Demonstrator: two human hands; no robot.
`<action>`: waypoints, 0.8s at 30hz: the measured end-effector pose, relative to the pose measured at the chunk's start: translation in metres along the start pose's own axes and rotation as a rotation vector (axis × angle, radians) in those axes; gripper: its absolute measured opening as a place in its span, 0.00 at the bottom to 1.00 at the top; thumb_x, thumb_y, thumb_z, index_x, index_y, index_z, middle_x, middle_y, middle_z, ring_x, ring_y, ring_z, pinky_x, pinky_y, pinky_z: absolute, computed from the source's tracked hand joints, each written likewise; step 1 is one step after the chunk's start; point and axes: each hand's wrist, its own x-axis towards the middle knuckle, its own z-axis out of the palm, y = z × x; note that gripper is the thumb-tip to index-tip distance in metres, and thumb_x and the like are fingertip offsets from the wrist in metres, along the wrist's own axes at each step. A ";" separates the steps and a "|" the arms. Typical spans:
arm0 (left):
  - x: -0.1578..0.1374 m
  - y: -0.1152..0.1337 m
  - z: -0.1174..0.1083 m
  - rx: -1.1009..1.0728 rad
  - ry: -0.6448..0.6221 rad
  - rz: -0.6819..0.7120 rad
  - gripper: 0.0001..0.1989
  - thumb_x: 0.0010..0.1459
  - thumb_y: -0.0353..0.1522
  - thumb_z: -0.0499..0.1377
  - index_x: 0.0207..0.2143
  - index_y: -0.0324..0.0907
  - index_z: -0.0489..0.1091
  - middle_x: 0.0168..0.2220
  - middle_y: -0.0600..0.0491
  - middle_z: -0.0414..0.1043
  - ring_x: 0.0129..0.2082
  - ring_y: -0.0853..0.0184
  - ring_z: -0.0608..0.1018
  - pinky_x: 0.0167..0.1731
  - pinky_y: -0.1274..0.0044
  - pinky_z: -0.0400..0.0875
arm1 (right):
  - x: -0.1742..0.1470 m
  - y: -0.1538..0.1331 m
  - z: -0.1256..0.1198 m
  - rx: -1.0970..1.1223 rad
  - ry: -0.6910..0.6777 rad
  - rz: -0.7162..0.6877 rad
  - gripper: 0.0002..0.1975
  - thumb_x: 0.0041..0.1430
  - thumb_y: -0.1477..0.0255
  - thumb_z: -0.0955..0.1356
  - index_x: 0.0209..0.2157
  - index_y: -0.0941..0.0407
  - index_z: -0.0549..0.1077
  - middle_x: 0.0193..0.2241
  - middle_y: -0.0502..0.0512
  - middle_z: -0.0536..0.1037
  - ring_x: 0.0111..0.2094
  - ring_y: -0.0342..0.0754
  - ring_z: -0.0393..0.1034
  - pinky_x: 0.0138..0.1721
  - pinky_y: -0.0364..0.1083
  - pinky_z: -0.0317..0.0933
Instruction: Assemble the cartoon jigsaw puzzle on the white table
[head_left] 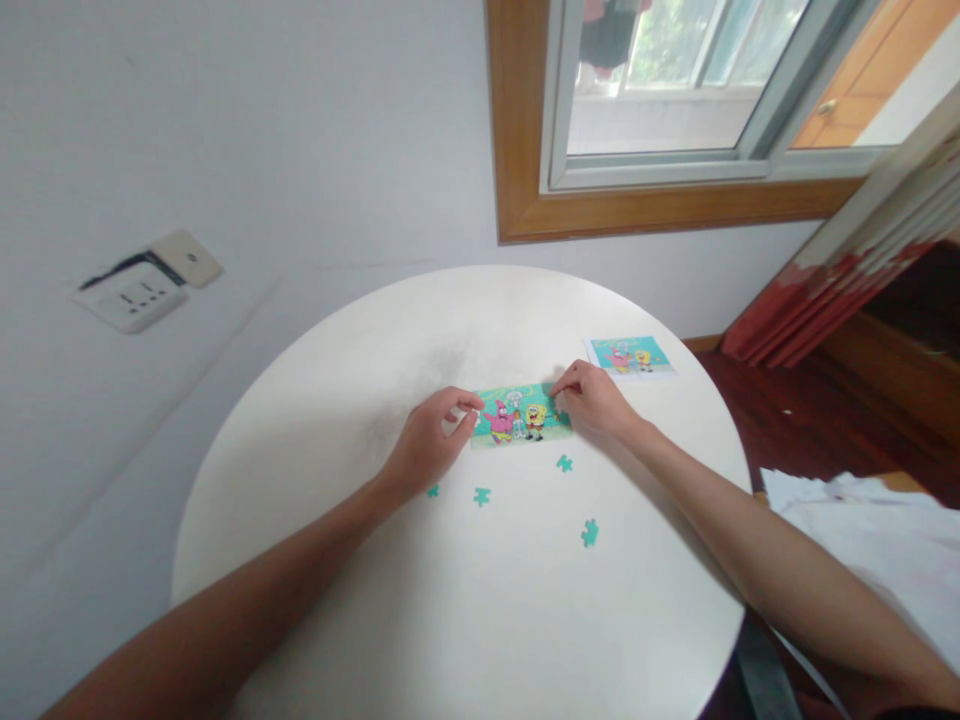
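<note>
A partly assembled jigsaw puzzle (517, 416) with cartoon figures on a teal background lies flat on the round white table (480, 620). At its left end, my left hand (435, 435) has thumb and forefinger curved together on the edge. My right hand (592, 398) is closed at the opposite end, fingertips on the upper right part, where they hide some of the picture. Loose teal pieces lie nearer to me: one piece (565, 463) below the puzzle, another (481, 496) to the left, one (590, 532) closer in, and one (433, 491) partly behind my left wrist.
A reference picture card (630, 356) with the same cartoon lies beyond my right hand. The wall with a socket (135, 295) borders the table on the left, below a wood-framed window (517, 120). White papers or cloth (870, 540) and a red-and-white curtain (810, 300) are at right.
</note>
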 end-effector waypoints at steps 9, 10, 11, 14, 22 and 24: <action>0.003 0.003 -0.007 -0.006 0.028 -0.009 0.08 0.59 0.31 0.55 0.37 0.43 0.73 0.38 0.53 0.77 0.34 0.67 0.77 0.37 0.76 0.72 | -0.001 -0.003 0.000 -0.003 -0.004 -0.008 0.18 0.49 0.84 0.61 0.30 0.58 0.82 0.33 0.58 0.76 0.32 0.47 0.69 0.37 0.46 0.62; 0.004 0.002 -0.008 -0.007 0.031 -0.011 0.08 0.59 0.31 0.55 0.37 0.42 0.73 0.38 0.53 0.77 0.34 0.67 0.77 0.37 0.76 0.72 | 0.000 -0.003 0.000 -0.002 -0.001 -0.011 0.18 0.49 0.84 0.61 0.31 0.58 0.82 0.33 0.58 0.76 0.31 0.47 0.69 0.37 0.45 0.62; 0.004 0.002 -0.010 -0.009 0.035 -0.012 0.08 0.59 0.31 0.55 0.37 0.42 0.73 0.37 0.53 0.77 0.34 0.67 0.77 0.37 0.76 0.72 | 0.001 -0.002 -0.001 -0.003 0.009 -0.016 0.18 0.49 0.84 0.61 0.31 0.58 0.82 0.33 0.58 0.75 0.31 0.47 0.69 0.36 0.45 0.62; 0.007 -0.001 -0.013 -0.012 0.046 -0.005 0.08 0.60 0.32 0.54 0.38 0.42 0.73 0.38 0.53 0.77 0.35 0.67 0.77 0.37 0.76 0.71 | 0.003 -0.001 -0.004 -0.010 0.070 -0.033 0.19 0.51 0.83 0.61 0.34 0.58 0.82 0.31 0.57 0.74 0.29 0.46 0.67 0.35 0.45 0.60; 0.007 -0.004 -0.015 0.007 0.055 -0.015 0.08 0.59 0.32 0.54 0.37 0.43 0.73 0.37 0.53 0.78 0.34 0.67 0.77 0.34 0.76 0.70 | 0.000 0.000 -0.001 0.018 -0.019 -0.007 0.18 0.49 0.84 0.62 0.31 0.58 0.82 0.32 0.58 0.75 0.31 0.47 0.68 0.36 0.45 0.60; 0.007 -0.004 -0.015 0.010 0.053 -0.013 0.08 0.59 0.33 0.54 0.37 0.43 0.73 0.37 0.53 0.78 0.34 0.67 0.77 0.34 0.77 0.69 | 0.000 0.000 -0.001 0.010 -0.022 -0.017 0.18 0.49 0.84 0.62 0.31 0.58 0.82 0.32 0.58 0.75 0.31 0.47 0.68 0.36 0.45 0.60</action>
